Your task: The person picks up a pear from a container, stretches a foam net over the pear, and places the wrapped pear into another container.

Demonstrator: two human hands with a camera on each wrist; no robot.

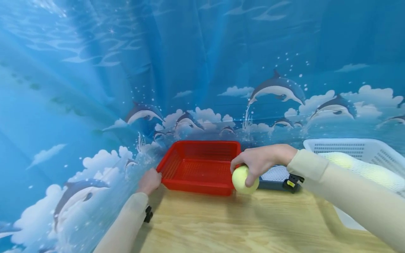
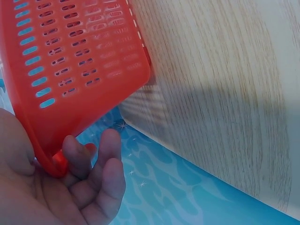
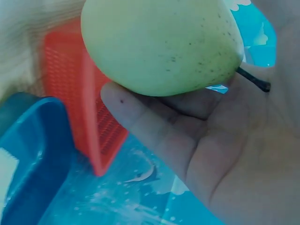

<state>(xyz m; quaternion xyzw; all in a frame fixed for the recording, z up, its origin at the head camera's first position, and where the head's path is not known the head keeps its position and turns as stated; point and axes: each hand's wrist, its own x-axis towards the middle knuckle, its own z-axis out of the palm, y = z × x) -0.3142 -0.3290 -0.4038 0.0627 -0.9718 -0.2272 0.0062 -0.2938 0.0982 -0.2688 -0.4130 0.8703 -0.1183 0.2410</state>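
Observation:
A pale yellow-green pear (image 1: 242, 183) is in my right hand (image 1: 262, 160), held from above by thumb and fingers at the red basket's right front corner. The right wrist view shows the pear's dark stem (image 3: 255, 79) pointing toward the palm and brown specks on its skin. My left hand (image 1: 149, 181) grips the rim at the left end of the red plastic basket (image 1: 199, 187). In the left wrist view, its fingers (image 2: 110, 180) curl beneath that rim. No fruit shows inside the red basket.
Right of the red basket, a dark blue tray (image 1: 273, 185) with white foam netting (image 1: 274, 174) is partly covered by my right hand. A white basket (image 1: 351, 141) at the far right holds yellowish fruit in foam nets (image 1: 343, 160). Behind the wooden table (image 1: 202, 225) hangs a dolphin-print curtain (image 1: 196, 70).

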